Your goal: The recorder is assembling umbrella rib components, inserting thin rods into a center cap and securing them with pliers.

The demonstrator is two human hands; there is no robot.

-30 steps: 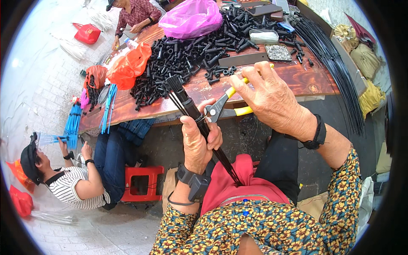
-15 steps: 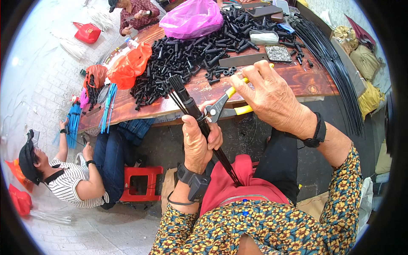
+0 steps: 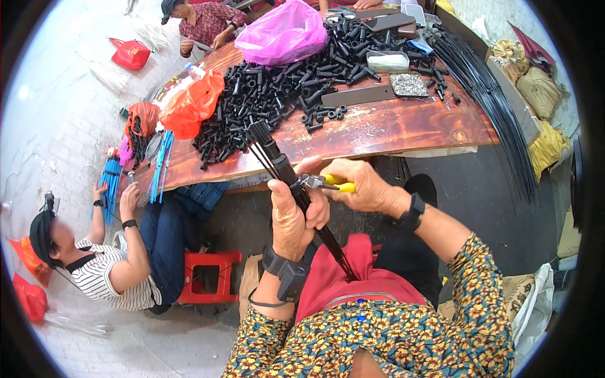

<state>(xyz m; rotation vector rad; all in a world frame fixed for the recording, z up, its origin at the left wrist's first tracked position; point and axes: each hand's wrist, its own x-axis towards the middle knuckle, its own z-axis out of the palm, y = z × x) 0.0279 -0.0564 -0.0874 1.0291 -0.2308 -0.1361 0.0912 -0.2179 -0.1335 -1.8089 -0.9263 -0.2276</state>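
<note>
My left hand is wrapped round a black umbrella frame, a tight bundle of thin dark ribs with a black sleeve near its top. The frame slants upward away from me, and its lower end rests against the red cloth on my lap. Yellow-handled pliers are in my right hand, the fingers closed round the handles. Their metal jaws touch the frame just below the sleeve, beside my left fingers. What lies between the jaws is too small to make out.
Beyond my hands, a wooden table bears a heap of black plastic tubes, a pink bag, an orange bag and a tray of small metal bits. Long black rods overhang its right side. A co-worker sits at left.
My right hand has come down and left, its fingers closing further round the pliers. The plier handles, spread apart before, are now squeezed together. My left hand keeps its hold on the umbrella frame.
</note>
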